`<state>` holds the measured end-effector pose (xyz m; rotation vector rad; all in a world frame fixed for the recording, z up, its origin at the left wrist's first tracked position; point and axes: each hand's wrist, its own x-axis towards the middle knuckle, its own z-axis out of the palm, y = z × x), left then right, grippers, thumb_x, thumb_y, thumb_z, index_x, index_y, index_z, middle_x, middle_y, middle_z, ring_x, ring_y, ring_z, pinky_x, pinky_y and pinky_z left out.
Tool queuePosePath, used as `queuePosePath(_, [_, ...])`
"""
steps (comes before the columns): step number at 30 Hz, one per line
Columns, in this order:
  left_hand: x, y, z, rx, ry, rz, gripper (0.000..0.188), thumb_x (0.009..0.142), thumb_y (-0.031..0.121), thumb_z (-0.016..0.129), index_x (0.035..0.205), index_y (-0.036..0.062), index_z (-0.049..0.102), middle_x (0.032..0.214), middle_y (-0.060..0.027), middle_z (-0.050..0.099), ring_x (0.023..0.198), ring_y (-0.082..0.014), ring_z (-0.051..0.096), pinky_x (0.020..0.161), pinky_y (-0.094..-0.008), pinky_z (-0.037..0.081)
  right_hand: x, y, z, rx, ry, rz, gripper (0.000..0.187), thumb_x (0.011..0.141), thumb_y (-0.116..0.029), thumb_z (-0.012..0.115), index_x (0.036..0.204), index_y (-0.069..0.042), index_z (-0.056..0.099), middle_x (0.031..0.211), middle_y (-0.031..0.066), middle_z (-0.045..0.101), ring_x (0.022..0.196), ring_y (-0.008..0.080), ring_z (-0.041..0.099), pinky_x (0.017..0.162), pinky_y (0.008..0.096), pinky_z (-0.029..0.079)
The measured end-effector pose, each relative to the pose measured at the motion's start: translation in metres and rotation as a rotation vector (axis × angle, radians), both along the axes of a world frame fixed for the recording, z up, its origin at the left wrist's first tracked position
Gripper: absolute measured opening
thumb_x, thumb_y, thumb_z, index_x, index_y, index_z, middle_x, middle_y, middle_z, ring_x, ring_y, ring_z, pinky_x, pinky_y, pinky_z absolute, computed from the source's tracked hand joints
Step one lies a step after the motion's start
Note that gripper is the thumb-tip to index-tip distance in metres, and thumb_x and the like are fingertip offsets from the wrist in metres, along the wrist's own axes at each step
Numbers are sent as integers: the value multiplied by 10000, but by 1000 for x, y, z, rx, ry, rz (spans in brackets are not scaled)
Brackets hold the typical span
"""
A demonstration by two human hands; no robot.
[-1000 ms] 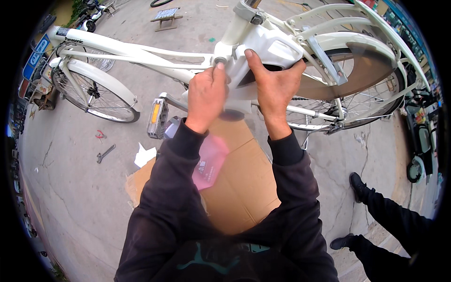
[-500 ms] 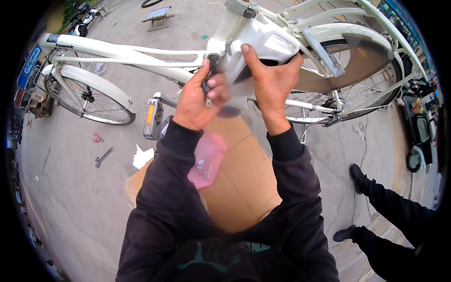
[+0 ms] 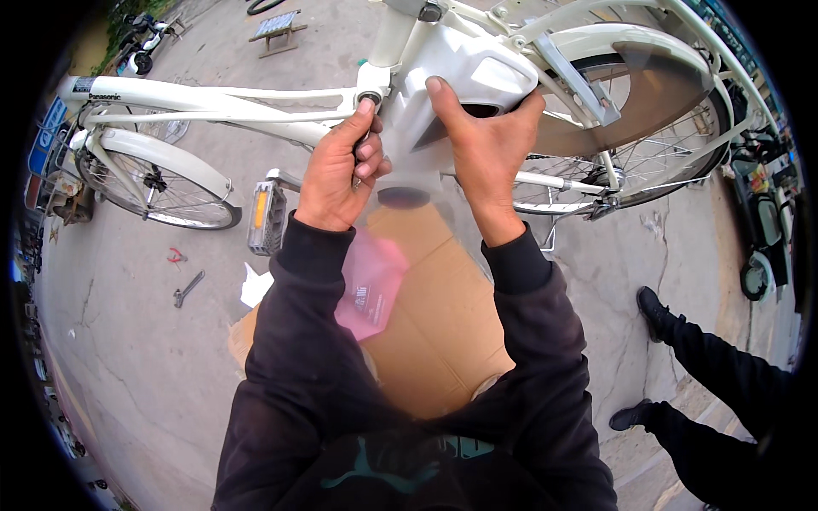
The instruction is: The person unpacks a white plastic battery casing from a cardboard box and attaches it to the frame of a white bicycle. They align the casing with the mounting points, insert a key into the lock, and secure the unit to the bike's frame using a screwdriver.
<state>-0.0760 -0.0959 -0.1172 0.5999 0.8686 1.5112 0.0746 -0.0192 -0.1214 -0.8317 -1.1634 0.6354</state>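
Observation:
A white bicycle (image 3: 213, 100) lies across the far side. Low on its seat tube is a round dark key lock (image 3: 369, 95). My left hand (image 3: 339, 170) is closed on a key (image 3: 357, 180), mostly hidden by the fingers, with the thumb tip just below the lock. Whether the key is in the lock, I cannot tell. Right of the seat tube sits a white plastic battery case (image 3: 464, 64) with a handle opening. My right hand (image 3: 492, 153) grips that handle, thumb on the near left edge, fingers curled out of sight.
Below the bicycle lies a cardboard sheet (image 3: 434, 332) with a pink plastic bag (image 3: 371, 294) on it. A wrench (image 3: 189, 289) and red-handled pliers (image 3: 176, 255) lie on the concrete at left. A person's dark-clothed legs (image 3: 724, 362) are at right. A pedal (image 3: 267, 217) juts toward me.
My left hand has shifted slightly left, and its fingers now cover more of the key. The right hand keeps its grip on the battery case. The whole view has shifted a little.

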Motion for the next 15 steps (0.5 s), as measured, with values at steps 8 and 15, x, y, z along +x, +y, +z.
queuePosePath(8, [6, -1, 6, 26, 830, 299, 412, 1045, 392, 591, 915, 13, 685, 569, 10, 465, 487, -123, 428, 537, -294, 436, 4, -1, 1, -25, -14, -2, 941, 627, -414, 958, 1245, 84, 451, 1165, 205, 580, 1082, 327, 620, 918, 421, 508])
queuePosePath(15, [1, 11, -12, 354, 1686, 742, 446, 1070, 320, 500, 800, 9, 672, 517, -124, 520, 471, -301, 525, 503, -395, 435, 4, -17, 17, 3, -1, 61, 822, 682, -324, 951, 1152, 109, 434, 1080, 184, 616, 955, 214, 642, 817, 336, 557])
